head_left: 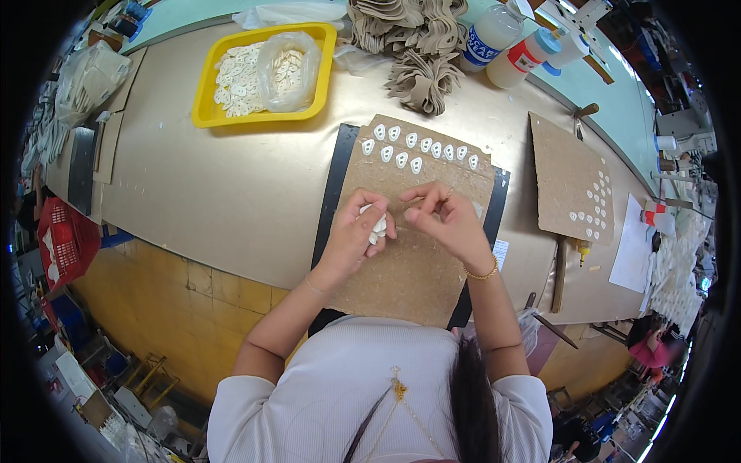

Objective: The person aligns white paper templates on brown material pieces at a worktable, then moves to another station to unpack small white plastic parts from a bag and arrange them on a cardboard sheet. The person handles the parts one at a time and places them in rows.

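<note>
My left hand (pixel 359 231) is closed round a small bunch of white cut pieces (pixel 377 225), flat rounded shapes like those on the board. Close beside it on the right, my right hand (pixel 441 216) has its fingers curled in with thumb and index finger near each other; whether a piece sits between them cannot be made out. Both hands hover over a brown board (pixel 409 285). Toward the board's far edge, two uneven rows of white pieces (pixel 417 164) with dark holes lie flat. A dark panel (pixel 332 193) shows from under the board.
A yellow tray (pixel 202 108) at the far left holds many white pieces and a plastic bag. Stacks of grey-beige cut parts (pixel 423 81) and bottles (pixel 494 37) stand at the back. To the right lie a second board (pixel 556 177) bearing white pieces and a wooden-handled tool (pixel 559 270).
</note>
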`<state>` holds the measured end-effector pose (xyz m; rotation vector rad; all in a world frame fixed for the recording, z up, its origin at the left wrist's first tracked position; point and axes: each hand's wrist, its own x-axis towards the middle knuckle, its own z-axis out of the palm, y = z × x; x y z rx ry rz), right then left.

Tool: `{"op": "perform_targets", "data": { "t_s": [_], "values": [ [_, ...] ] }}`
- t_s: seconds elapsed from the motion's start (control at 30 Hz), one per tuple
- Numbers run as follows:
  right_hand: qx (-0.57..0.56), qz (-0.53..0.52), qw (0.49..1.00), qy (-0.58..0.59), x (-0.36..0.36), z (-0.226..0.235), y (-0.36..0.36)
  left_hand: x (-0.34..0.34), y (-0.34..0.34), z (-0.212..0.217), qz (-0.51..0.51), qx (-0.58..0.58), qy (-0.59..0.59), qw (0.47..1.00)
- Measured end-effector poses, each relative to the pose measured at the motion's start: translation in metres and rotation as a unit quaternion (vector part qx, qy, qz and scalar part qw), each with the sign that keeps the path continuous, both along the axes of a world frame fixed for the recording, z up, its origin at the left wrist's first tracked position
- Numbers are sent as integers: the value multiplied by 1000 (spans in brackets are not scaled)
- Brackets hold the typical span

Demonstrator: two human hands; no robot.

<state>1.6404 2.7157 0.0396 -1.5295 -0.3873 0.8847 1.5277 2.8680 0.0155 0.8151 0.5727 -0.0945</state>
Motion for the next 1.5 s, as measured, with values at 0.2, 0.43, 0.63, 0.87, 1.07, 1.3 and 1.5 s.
{"op": "perform_targets", "data": {
  "t_s": [0.2, 0.43, 0.63, 0.87, 1.07, 1.3, 1.5],
  "values": [
    [-131, -51, 988, -62, 36, -10, -5, -1, 9, 1, -18, -63, 7, 998],
    [-204, -119, 968, -86, 41, -10, 8, -2, 12, 7, 0, -92, 21, 996],
    [-183, -83, 966, -166, 48, -22, 1, -6, 16, 1, 18, -116, -19, 993],
    [-272, 17, 933, -235, 62, 8, 7, -5, 19, 8, -19, -94, 1, 995],
    [-270, 122, 897, -329, 76, 6, 16, -5, 16, 9, -44, -36, 9, 998],
    [-286, 156, 841, -432, 77, -5, 22, -6, 17, 9, -34, -4, 19, 999],
    [-279, 111, 832, -467, 71, -14, 17, -5, 16, 10, -20, 9, 26, 999]
  ]
}}
